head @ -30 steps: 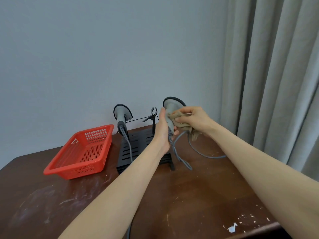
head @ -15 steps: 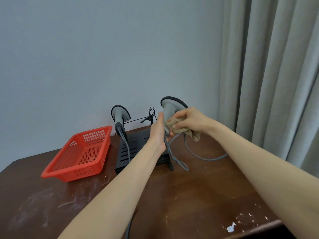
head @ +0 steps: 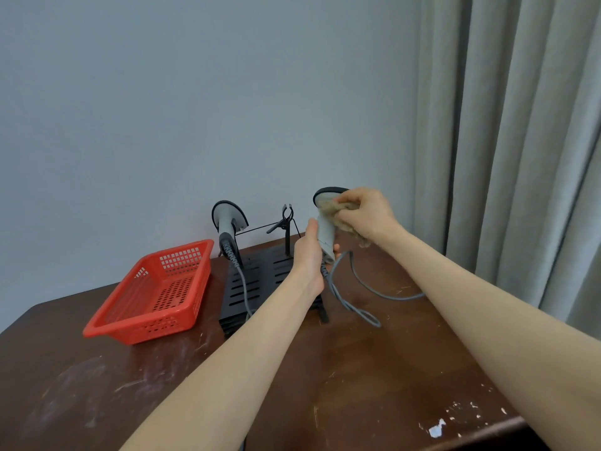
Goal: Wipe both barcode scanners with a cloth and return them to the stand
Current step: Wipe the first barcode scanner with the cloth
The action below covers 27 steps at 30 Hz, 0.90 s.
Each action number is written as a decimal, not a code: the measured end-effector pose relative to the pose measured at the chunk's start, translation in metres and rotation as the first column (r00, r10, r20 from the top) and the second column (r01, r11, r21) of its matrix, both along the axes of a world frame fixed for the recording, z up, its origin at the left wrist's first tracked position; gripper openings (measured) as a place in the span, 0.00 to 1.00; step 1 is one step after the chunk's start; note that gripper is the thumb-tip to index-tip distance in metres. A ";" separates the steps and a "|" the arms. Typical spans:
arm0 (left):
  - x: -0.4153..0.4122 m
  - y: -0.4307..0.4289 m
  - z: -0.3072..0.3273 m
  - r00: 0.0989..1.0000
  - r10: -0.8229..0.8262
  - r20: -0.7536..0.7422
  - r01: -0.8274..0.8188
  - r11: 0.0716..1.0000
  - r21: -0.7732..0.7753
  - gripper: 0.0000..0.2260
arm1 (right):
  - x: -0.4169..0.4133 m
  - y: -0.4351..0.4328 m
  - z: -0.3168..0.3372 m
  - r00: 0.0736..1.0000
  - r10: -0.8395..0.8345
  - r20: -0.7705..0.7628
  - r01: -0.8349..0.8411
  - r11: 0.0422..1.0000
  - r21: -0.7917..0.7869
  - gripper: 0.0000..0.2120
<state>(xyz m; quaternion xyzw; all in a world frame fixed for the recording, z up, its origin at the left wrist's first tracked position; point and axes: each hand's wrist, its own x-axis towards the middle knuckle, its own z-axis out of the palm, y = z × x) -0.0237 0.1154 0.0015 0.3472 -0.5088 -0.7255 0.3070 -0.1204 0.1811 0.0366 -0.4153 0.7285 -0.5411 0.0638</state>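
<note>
- Grasps the smooth grey scanner [head: 327, 237] by its handle in the left grip [head: 310, 255], above the slotted black stand [head: 257, 281].
- Clenches a crumpled beige cloth [head: 331, 208] against its rounded head with the right grip [head: 367, 216].
- Has the 2nd scanner [head: 227, 219] upright on the stand, beside a perforated red plastic basket [head: 156, 297] on the scuffed dark wooden bench [head: 357, 369].
</note>
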 end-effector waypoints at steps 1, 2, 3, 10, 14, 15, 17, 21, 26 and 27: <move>0.001 0.000 0.000 1.000 0.008 -0.028 -0.007 1.000 0.015 0.18 | 0.001 0.001 -0.001 0.997 0.080 0.017 -0.080 0.996 0.030 0.11; 0.001 -0.002 -0.001 0.999 0.010 -0.051 -0.009 1.000 0.025 0.19 | 0.003 0.004 0.000 0.986 0.163 0.037 -0.165 0.984 0.063 0.10; 0.001 -0.004 -0.001 0.998 0.006 -0.065 -0.003 0.999 0.032 0.19 | 0.004 0.005 -0.001 0.974 0.223 0.048 -0.227 0.968 0.103 0.09; -0.001 0.003 0.005 1.000 0.013 -0.009 -0.013 1.000 -0.021 0.17 | -0.005 0.001 0.003 0.988 -0.151 -0.032 0.151 0.989 -0.011 0.14; -0.002 0.002 0.006 1.000 0.015 -0.019 -0.015 1.000 -0.015 0.17 | -0.007 0.004 0.002 0.997 -0.063 -0.038 0.064 0.998 0.026 0.14; -0.001 0.002 0.006 0.999 0.019 -0.038 -0.019 1.000 -0.005 0.17 | -0.005 0.007 0.000 0.999 0.044 0.004 -0.044 0.997 0.058 0.13; 0.000 -0.002 0.004 0.999 0.020 -0.039 -0.020 1.000 -0.003 0.18 | 0.000 0.012 -0.001 0.972 0.222 0.073 -0.229 0.967 0.111 0.10; 0.003 -0.002 0.001 1.000 -0.006 0.008 0.006 0.998 -0.056 0.18 | -0.008 0.003 -0.003 0.990 0.139 -0.005 -0.138 0.984 0.109 0.12; 0.006 -0.001 -0.003 0.998 -0.062 0.022 0.064 0.994 -0.092 0.19 | -0.012 -0.004 -0.006 0.988 -0.155 -0.028 0.154 0.988 -0.020 0.14; 0.006 -0.001 -0.003 0.998 -0.063 0.007 0.063 0.994 -0.086 0.20 | -0.010 -0.002 -0.006 0.997 -0.070 -0.021 0.070 0.998 -0.009 0.13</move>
